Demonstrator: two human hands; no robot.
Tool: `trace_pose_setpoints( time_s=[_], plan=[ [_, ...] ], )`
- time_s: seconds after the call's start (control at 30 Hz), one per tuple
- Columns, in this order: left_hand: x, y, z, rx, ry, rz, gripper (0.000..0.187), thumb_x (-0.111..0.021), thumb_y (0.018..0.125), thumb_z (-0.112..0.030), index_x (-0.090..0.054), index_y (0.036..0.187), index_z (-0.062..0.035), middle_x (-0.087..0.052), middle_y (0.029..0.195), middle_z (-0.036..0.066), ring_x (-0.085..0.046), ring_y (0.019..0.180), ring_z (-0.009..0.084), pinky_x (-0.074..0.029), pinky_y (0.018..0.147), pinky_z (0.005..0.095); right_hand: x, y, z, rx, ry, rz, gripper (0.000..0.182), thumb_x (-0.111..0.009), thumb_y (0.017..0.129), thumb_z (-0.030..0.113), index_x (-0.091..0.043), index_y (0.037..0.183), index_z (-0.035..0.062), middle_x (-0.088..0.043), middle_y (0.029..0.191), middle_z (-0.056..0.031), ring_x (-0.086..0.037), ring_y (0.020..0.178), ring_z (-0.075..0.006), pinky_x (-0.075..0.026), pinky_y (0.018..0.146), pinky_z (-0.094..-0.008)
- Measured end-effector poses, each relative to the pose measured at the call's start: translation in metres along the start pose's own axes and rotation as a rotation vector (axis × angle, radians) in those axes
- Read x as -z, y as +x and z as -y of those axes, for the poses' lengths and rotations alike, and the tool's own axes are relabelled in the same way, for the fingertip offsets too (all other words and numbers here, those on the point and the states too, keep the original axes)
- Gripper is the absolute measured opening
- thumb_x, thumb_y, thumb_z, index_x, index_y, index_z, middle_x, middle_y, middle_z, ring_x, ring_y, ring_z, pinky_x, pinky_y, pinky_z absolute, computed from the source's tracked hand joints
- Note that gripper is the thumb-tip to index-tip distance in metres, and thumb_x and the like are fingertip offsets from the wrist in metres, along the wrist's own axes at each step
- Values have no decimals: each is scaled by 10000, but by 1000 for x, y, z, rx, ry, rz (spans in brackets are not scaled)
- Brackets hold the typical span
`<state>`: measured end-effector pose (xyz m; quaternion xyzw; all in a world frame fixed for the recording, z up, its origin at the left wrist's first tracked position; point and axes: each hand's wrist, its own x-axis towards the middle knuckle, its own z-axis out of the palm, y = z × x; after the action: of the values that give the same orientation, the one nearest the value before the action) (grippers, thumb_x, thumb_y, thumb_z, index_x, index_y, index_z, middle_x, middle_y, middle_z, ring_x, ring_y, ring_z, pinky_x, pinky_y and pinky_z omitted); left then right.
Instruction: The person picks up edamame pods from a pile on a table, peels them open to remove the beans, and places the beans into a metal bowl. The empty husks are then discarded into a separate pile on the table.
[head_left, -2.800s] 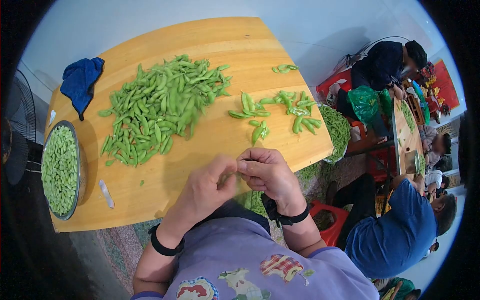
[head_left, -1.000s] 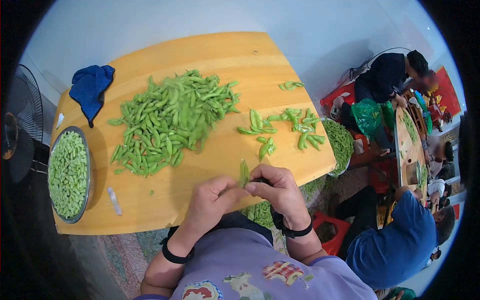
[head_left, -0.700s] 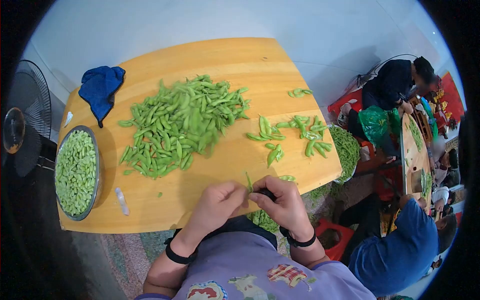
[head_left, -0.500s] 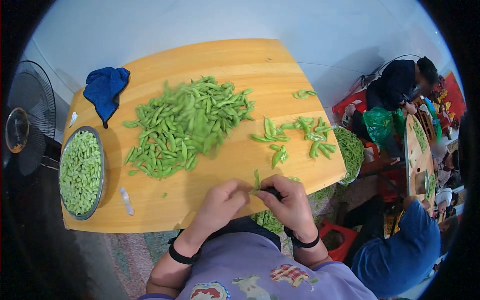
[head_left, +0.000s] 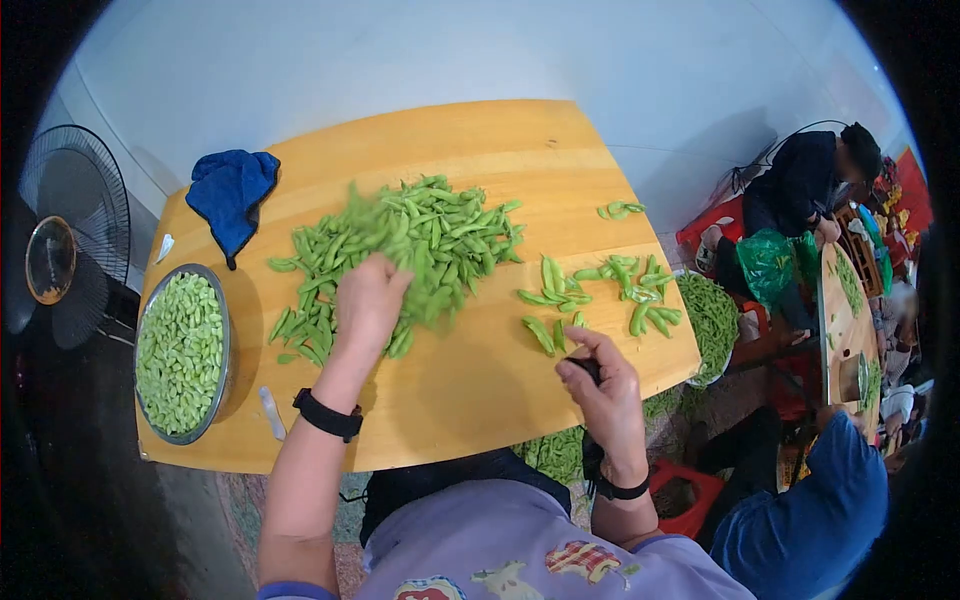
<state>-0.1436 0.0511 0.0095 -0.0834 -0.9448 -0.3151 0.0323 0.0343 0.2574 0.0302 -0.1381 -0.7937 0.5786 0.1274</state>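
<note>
Over the near side of a heap of green soybean pods (head_left: 460, 225) is my left hand (head_left: 368, 300). Its fingers curl down among the pods, and the fingertips are hidden. Near the table's right front edge, my right hand (head_left: 612, 392) is closed around a small black object (head_left: 583, 370), with the index finger stretched forward. Just beyond those fingers lies a small group of flattened pods (head_left: 541, 334). More pods (head_left: 640, 285) are scattered farther right. At the table's left edge stands a metal bowl (head_left: 226, 345) filled with shelled green soybeans (head_left: 178, 350).
A blue cloth (head_left: 232, 197) lies at the table's (head_left: 500, 400) back left. A clear plastic strip (head_left: 271, 412) is beside the bowl. A fan (head_left: 75, 240) stands left. Piled pods (head_left: 710, 320) sit beyond the right edge. Two people (head_left: 800, 185) sit by another table (head_left: 842, 320).
My left hand has left my right hand and moved up and left to the heap. The pod between my hands is gone from there. My right hand stays near the front edge, slightly farther right.
</note>
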Motion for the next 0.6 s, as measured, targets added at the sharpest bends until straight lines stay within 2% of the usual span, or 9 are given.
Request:
trace_pose_setpoints(
  time_s=[0.07, 0.17, 0.23, 0.27, 0.33, 0.4, 0.47, 0.53, 0.6],
  plan=[
    [-3, 0, 0, -19, -55, -57, 213, -606, 737, -183, -564, 735, 26, -572, 673, 219, -569, 673, 376, -443, 614, 413, -5, -3, 0, 24, -9, 43, 316, -626, 777, 38, -527, 1074, -9, -570, 739, -64, -526, 655, -89, -433, 586, -221],
    [5, -4, 0, -66, -98, -116, 164, -622, 742, -145, -559, 729, 5, -576, 606, 149, -569, 568, 292, -434, 531, 349, -9, -5, 3, 39, 4, 110, 297, -642, 776, 63, -539, 1045, -11, -572, 736, -72, -532, 655, -93, -440, 589, -231],
    [19, -12, 1, 310, -793, 180, 87, -612, 776, -106, -556, 776, -39, -554, 611, 43, -520, 519, 146, -377, 454, 249, -12, -7, 7, 28, 34, 131, 289, -644, 778, 71, -542, 1036, -10, -573, 735, -74, -535, 651, -98, -443, 592, -236],
    [21, -19, -1, 315, -790, 187, 87, -612, 776, -106, -556, 776, -39, -554, 611, 43, -520, 519, 146, -377, 454, 249, -14, -7, 9, 62, 27, 160, 279, -629, 779, 43, -546, 1040, -10, -554, 748, -41, -510, 663, -78, -424, 602, -212],
    [21, -37, -6, 460, -1394, 403, 62, -589, 810, -87, -541, 849, -76, -524, 676, -12, -468, 556, 55, -305, 435, 177, -18, -7, 14, 88, 18, 189, 272, -613, 780, 15, -551, 1044, -10, -535, 761, -8, -486, 675, -59, -406, 612, -189],
    [16, -55, -16, 442, -1429, 438, 95, -581, 810, -67, -535, 892, -64, -546, 720, 22, -493, 588, 76, -315, 437, 175, -25, -5, 20, 245, -9, 240, 286, -625, 770, 17, -548, 1044, -13, -542, 748, -28, -497, 656, -74, -409, 593, -197],
    [9, -67, -24, 397, -1407, 466, 117, -587, 805, -69, -538, 911, -61, -554, 711, 24, -495, 576, 77, -344, 458, 177, -29, -3, 16, 273, -42, 235, 291, -632, 762, 16, -549, 1039, -11, -550, 735, -39, -509, 640, -84, -417, 576, -213],
    [10, -72, -34, 425, -1448, 522, 126, -589, 804, -80, -547, 922, -61, -569, 710, 31, -504, 572, 83, -371, 487, 192, -31, -1, 15, 273, -59, 236, 314, -649, 761, 89, -530, 1037, 0, -578, 756, -135, -586, 678, -244, -462, 595, -318],
    [13, -77, -44, 469, -1399, 601, 104, -590, 808, -95, -554, 902, -69, -579, 708, 27, -512, 568, 88, -367, 498, 199, -31, -2, 17, 298, -94, 206, 312, -649, 759, 88, -528, 1033, 2, -573, 761, -137, -585, 684, -254, -461, 593, -325]
  ],
)
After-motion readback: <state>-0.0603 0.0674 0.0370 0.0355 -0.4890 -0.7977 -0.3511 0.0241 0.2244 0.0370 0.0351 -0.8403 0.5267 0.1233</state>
